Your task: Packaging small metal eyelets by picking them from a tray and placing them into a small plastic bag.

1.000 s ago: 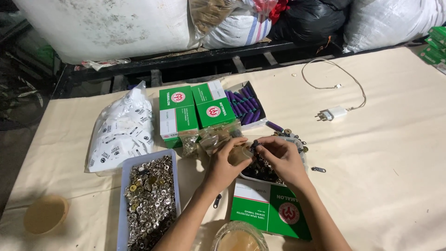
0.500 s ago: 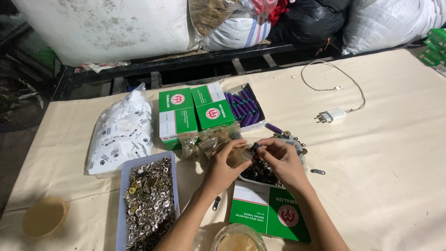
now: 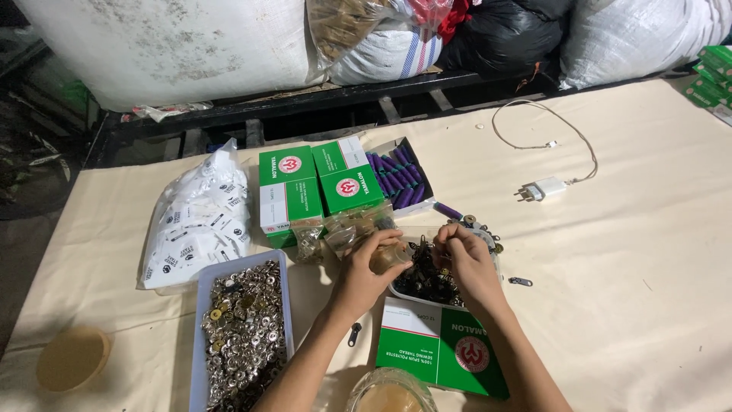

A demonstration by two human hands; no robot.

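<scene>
My left hand [image 3: 364, 273] and my right hand [image 3: 467, 263] meet over a white tray [image 3: 488, 243] heaped with small dark metal parts [image 3: 427, 278]. The left hand holds a small clear plastic bag [image 3: 386, 257] with brownish contents. The right hand pinches a small dark part above the heap, close to the bag's mouth. A green and white box [image 3: 442, 353] lies flat just in front of the tray, between my forearms.
A blue tray of silver metal rings [image 3: 244, 336] lies at the left, with a white plastic bag [image 3: 200, 217] behind it. Green boxes [image 3: 316, 185] and an open box of purple spools [image 3: 398, 177] stand behind the hands. A white charger with cable [image 3: 543, 187] lies at the right; a tan bowl [image 3: 72, 357] at far left.
Both hands stay over the tray of dark parts; only the fingers shift slightly at the small bag.
</scene>
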